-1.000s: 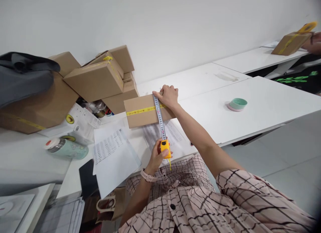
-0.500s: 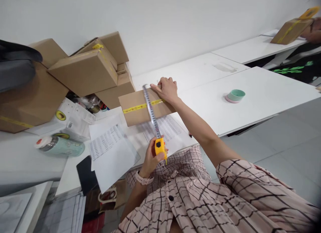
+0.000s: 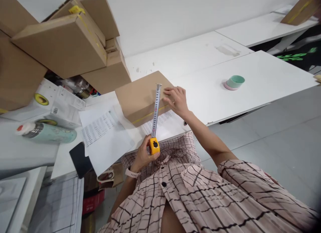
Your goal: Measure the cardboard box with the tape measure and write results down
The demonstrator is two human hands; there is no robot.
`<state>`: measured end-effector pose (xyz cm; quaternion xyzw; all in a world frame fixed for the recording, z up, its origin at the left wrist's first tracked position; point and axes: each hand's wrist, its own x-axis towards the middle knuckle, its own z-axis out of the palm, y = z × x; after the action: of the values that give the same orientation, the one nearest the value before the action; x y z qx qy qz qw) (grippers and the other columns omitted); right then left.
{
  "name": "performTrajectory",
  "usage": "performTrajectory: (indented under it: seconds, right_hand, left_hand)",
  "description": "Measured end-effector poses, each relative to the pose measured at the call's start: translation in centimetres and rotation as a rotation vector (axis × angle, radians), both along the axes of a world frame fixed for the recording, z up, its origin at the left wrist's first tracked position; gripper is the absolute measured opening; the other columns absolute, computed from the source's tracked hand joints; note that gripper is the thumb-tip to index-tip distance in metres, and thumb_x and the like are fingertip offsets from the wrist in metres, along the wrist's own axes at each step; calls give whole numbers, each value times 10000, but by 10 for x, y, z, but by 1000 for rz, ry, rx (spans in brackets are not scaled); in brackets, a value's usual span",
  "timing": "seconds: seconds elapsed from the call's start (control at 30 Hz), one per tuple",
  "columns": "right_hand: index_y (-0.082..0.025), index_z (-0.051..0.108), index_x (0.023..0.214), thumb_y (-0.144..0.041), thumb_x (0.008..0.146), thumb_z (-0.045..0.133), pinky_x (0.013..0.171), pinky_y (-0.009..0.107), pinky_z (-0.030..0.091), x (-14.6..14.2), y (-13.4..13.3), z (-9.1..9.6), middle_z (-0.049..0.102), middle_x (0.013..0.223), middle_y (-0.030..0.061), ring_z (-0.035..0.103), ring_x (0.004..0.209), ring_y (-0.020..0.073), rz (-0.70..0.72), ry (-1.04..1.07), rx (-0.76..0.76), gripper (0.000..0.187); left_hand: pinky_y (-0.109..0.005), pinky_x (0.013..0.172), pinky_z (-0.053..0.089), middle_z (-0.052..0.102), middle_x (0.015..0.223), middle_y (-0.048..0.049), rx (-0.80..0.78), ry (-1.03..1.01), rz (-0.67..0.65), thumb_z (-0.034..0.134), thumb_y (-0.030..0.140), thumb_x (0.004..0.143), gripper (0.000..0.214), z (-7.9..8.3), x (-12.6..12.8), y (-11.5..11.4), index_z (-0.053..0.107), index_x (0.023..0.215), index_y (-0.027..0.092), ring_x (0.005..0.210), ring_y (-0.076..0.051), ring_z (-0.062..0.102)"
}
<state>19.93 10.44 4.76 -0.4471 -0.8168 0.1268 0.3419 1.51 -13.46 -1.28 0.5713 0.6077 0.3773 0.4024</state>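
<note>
My left hand (image 3: 145, 155) is closed around the yellow case of a tape measure (image 3: 154, 145) near the table's front edge. Its steel blade (image 3: 155, 109) is drawn out and reaches away from me over a closed cardboard box (image 3: 140, 94), the free hook end above the top face. The box lies with a broad plain face up and a yellow tape strip along the side towards me. At the box's right end is my right hand (image 3: 177, 101), its fingers partly spread and the tips at the box; how firmly they touch is unclear. Printed sheets (image 3: 164, 124) lie partly under the box.
Stacked cartons (image 3: 67, 42) rise at the back left. A white box (image 3: 62, 109), a mint bottle (image 3: 52, 132), more papers (image 3: 105, 139) and a black flat item (image 3: 80, 159) are on the left. A green bowl (image 3: 235, 81) stands right. Another carton (image 3: 299, 10) is at far right.
The box has been turned from its narrow taped side up to its broad face up. My right hand moved from its top to its right end. The view shifted.
</note>
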Motion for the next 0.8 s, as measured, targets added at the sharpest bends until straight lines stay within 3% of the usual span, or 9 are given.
performTrajectory:
  seconds: [0.1, 0.2, 0.3, 0.37, 0.47, 0.53, 0.63, 0.73, 0.8]
  right_hand:
    - [-272, 588, 1239, -633, 1024, 215, 871, 444, 457, 14, -19, 27, 655, 1106, 104, 576, 1080, 278, -50, 246, -138, 562]
    - [-279, 615, 1093, -682, 994, 305, 674, 370, 475, 39, -40, 36, 597, 812, 57, 584, 759, 212, -25, 529, -276, 518]
    - [-270, 565, 859, -677, 970, 408, 540, 315, 415, 58, -64, 17, 494, 658, 4, 465, 554, 150, -24, 740, -382, 451]
    - [-263, 518, 784, -663, 955, 460, 509, 298, 393, 59, -86, -5, 479, 613, -15, 436, 515, 137, 22, 767, -485, 439]
    - [-253, 523, 756, -617, 921, 551, 543, 302, 415, 44, -127, -32, 544, 632, -9, 510, 565, 153, 220, 582, -639, 401]
    - [-253, 560, 779, -585, 922, 550, 584, 319, 432, 33, -144, -40, 601, 686, 8, 554, 616, 175, 306, 432, -642, 362]
    - [-261, 594, 857, -558, 964, 452, 623, 342, 439, 35, -135, -40, 641, 736, 33, 579, 648, 200, 84, 371, -528, 346]
    - [-255, 571, 918, -561, 987, 391, 674, 368, 437, 56, -89, -41, 636, 747, 53, 598, 687, 231, -369, 272, -370, 362]
    - [-232, 560, 1064, -578, 962, 457, 751, 409, 446, 70, -54, -46, 668, 821, 89, 635, 810, 280, -501, 93, -331, 375]
  left_hand:
    - [-513, 1122, 410, 569, 1394, -141, 57, 127, -41, 820, 320, 678, 777, 13, 7, -4, 523, 1389, 226, 1274, -346, 545]
    - [-518, 1139, 399, 591, 1360, -139, 77, 182, -155, 831, 343, 684, 750, 23, 14, -9, 556, 1375, 244, 1295, -360, 530]
    - [-495, 1070, 470, 602, 1327, -128, 40, 124, -182, 841, 365, 698, 819, 27, 20, -10, 509, 1440, 265, 1227, -340, 581]
    - [-478, 1026, 503, 597, 1328, -124, 14, 73, -139, 856, 369, 694, 981, 25, 24, -10, 370, 1542, 289, 1186, -322, 610]
    - [-480, 1035, 500, 587, 1336, -121, 15, 21, -80, 873, 361, 685, 1152, 26, 31, -9, 188, 1609, 297, 1196, -317, 614]
    - [-489, 1060, 489, 586, 1341, -120, 32, 13, -76, 871, 358, 697, 1134, 33, 31, -8, 193, 1604, 295, 1229, -326, 602]
    - [-494, 1068, 503, 586, 1354, -119, 136, 106, -47, 857, 385, 727, 1056, 58, 19, -1, 241, 1582, 306, 1245, -325, 603]
    - [-501, 1071, 517, 528, 1438, -120, 421, 330, 50, 829, 422, 758, 977, 94, -8, 24, 265, 1548, 307, 1275, -312, 588]
    - [-500, 1082, 512, 495, 1472, -124, 572, 506, 132, 810, 400, 787, 889, 117, -29, 52, 308, 1512, 285, 1297, -311, 572]
